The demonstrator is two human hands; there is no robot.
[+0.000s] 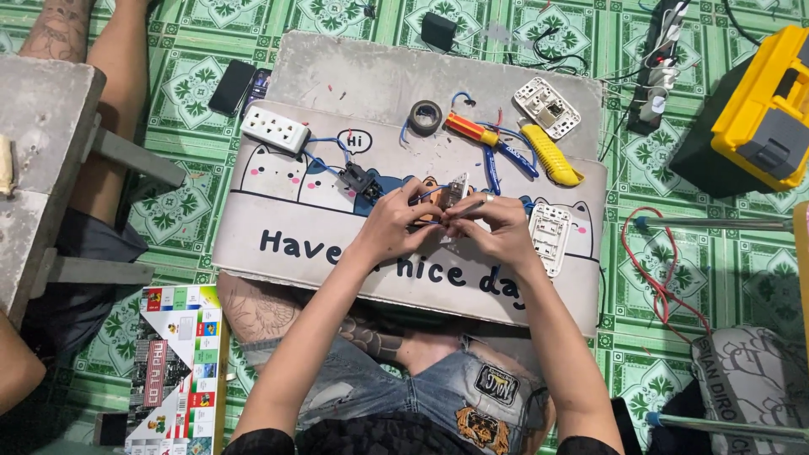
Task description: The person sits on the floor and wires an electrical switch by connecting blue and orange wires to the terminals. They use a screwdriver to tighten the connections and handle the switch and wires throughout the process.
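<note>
- The left hand (394, 221) and right hand (497, 226) meet over the middle of the counter (354, 80), a low board with a cartoon-cat mat.
- Both close around a small switch module (452, 190) with blue wires, held between them just above the mat.
- The right hand's fingers also pinch a thin screwdriver (468, 206) pointing at the module.
- A white switch plate (549, 234) lies just right of the right hand; a tape roll (425, 116) and a yellow utility knife (549, 155) lie beyond.
</note>
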